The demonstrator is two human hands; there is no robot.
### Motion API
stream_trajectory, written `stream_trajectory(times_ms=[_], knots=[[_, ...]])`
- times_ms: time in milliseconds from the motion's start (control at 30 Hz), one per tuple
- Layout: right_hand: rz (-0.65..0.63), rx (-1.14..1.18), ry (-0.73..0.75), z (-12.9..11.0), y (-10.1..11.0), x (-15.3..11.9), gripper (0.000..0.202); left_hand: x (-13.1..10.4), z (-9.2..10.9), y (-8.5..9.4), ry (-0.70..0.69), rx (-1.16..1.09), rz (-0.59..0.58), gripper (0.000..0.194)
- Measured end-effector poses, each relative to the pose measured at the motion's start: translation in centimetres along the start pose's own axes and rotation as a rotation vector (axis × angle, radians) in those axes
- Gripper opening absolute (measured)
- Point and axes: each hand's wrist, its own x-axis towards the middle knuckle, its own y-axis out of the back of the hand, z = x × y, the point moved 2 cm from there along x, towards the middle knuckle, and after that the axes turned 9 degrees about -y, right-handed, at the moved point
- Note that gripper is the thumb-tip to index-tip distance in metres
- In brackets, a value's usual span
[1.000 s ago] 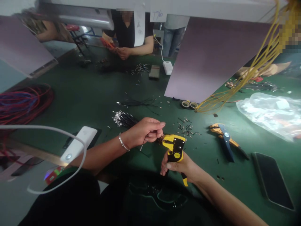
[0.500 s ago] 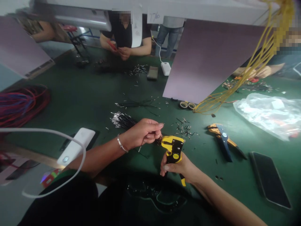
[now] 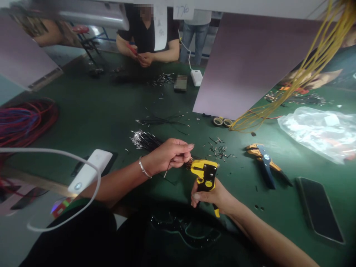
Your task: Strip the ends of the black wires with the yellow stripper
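My left hand (image 3: 178, 152) is closed in a pinch on a thin black wire (image 3: 166, 173), whose tail hangs below the fingers. Close against those fingertips are the jaws of a yellow and black wire stripper (image 3: 205, 171), gripped in my right hand (image 3: 213, 194). Whether the wire sits inside the jaws I cannot tell. Behind my left wrist lies a bundle of black wires (image 3: 146, 140) with bright ends. Short black offcuts (image 3: 219, 150) are scattered just beyond the stripper.
A second wire stripper (image 3: 263, 159) and a phone (image 3: 319, 209) lie at right. Yellow wires (image 3: 303, 89) hang near a plastic bag (image 3: 319, 131). Red and blue cable coils (image 3: 25, 120) lie left, beyond a white device (image 3: 91, 170). A co-worker (image 3: 147, 40) sits opposite.
The view has shifted very slightly, so the background sits a little higher. Both hands and the wire stripper hold nearly the same position.
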Motion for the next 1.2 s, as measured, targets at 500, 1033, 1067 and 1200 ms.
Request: stream_trajectory(times_ms=[500, 1033, 1067, 1200], knots=[[0.096, 0.002, -0.022, 0.24, 0.01, -0.02, 0.027, -0.02, -0.28, -0.02, 0.040, -0.022, -0.043, 0.032], [0.162, -0.029, 0.004, 0.20, -0.06, 0.19, 0.027, 0.45, -0.50, 0.28, -0.046, -0.006, 0.051, 0.034], [0.167, -0.032, 0.008, 0.15, -0.08, 0.21, 0.027, 0.46, -0.46, 0.26, -0.051, -0.003, 0.056, 0.035], [0.182, -0.034, 0.022, 0.02, 0.04, 0.25, 0.026, 0.30, -0.22, -0.08, -0.066, 0.024, 0.080, 0.034]])
